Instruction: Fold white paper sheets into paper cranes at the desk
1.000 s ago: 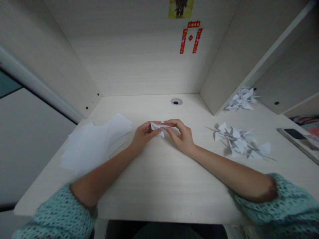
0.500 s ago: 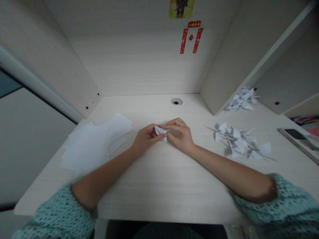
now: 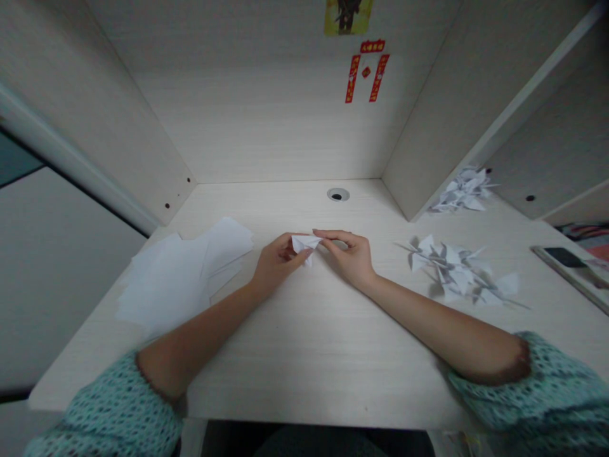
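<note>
Two hands meet above the desk — the left hand curled, pinching a folded white paper between thumb and fingers, the right hand narrowly closed, its fingertips on the paper's right side. Both forearms angle inward from teal knit sleeves over the pale wood desk. Left of the left hand lie loose white sheets; right of the right hand, a heap of folded paper figures — a second heap beyond it.

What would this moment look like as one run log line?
left hand: holds folded white paper | right hand: fingertips on it | nearby: white paper sheets, folded paper figures
</note>
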The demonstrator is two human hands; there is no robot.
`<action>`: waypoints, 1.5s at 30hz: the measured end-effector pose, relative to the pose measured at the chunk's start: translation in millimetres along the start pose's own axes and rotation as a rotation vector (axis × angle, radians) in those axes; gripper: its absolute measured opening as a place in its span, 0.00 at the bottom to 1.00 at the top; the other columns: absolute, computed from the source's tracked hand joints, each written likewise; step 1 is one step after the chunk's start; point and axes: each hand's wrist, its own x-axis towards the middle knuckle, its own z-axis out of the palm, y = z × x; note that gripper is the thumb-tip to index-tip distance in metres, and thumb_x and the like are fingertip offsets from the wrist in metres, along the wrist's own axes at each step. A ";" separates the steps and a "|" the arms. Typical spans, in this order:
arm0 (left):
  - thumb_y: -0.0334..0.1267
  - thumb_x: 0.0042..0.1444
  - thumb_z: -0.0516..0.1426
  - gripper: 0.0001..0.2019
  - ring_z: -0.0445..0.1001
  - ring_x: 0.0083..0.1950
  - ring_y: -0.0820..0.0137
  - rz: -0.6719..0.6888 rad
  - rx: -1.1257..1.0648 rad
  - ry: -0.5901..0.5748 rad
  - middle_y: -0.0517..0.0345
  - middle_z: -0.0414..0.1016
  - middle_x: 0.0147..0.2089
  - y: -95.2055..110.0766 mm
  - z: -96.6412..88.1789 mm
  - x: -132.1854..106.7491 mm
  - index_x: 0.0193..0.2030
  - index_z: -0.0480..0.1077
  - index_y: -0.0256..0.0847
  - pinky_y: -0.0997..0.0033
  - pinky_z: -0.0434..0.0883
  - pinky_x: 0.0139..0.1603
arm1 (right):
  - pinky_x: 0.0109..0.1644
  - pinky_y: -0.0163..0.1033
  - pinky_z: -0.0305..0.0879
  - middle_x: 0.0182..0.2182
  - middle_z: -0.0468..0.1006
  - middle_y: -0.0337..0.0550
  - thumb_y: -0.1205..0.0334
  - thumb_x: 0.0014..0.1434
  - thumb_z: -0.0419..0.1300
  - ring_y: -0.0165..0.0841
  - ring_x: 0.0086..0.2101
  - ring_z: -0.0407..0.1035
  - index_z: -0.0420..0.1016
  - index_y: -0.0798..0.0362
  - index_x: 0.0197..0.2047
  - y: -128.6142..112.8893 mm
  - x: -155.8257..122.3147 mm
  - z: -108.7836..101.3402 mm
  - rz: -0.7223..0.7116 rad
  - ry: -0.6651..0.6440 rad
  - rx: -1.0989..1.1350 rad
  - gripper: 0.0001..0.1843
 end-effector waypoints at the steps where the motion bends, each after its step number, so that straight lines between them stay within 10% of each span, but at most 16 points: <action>1: 0.45 0.52 0.60 0.19 0.74 0.34 0.71 -0.004 0.010 0.005 0.55 0.77 0.36 0.3 0.0 0.0 0.48 0.72 0.38 0.75 0.68 0.32 | 0.49 0.45 0.71 0.38 0.83 0.41 0.62 0.53 0.63 0.38 0.40 0.77 0.82 0.48 0.37 -0.3 0.2 0.1 0.013 -0.001 0.013 0.08; 10: 0.46 0.54 0.58 0.15 0.70 0.29 0.73 0.001 0.152 0.040 0.60 0.74 0.32 -5.5 -2.8 0.4 0.44 0.72 0.41 0.77 0.63 0.27 | 0.43 0.44 0.72 0.32 0.82 0.46 0.58 0.47 0.68 0.37 0.34 0.77 0.76 0.53 0.29 4.7 4.1 2.1 0.135 0.056 0.180 0.08; 16: 0.47 0.54 0.57 0.15 0.70 0.30 0.71 0.004 0.145 0.077 0.58 0.76 0.31 -10.9 -3.4 1.1 0.43 0.74 0.40 0.76 0.65 0.29 | 0.51 0.46 0.68 0.40 0.81 0.46 0.56 0.57 0.60 0.36 0.42 0.75 0.73 0.50 0.45 4.1 5.2 -0.1 0.067 -0.032 0.261 0.13; 24: 0.45 0.55 0.57 0.20 0.74 0.35 0.70 0.032 0.150 0.064 0.55 0.79 0.46 -9.5 -3.2 0.9 0.53 0.72 0.42 0.73 0.69 0.36 | 0.52 0.47 0.65 0.46 0.79 0.44 0.57 0.52 0.66 0.37 0.45 0.71 0.77 0.45 0.48 -5.6 1.8 -1.3 -0.075 -0.150 -0.011 0.18; 45: 0.43 0.54 0.57 0.21 0.70 0.30 0.72 0.008 0.249 0.061 0.60 0.79 0.37 -3.8 -2.9 -2.5 0.54 0.72 0.44 0.75 0.66 0.31 | 0.46 0.46 0.67 0.34 0.81 0.41 0.59 0.52 0.66 0.37 0.38 0.72 0.80 0.45 0.38 -6.0 -1.2 -0.6 -0.209 -0.097 -0.106 0.07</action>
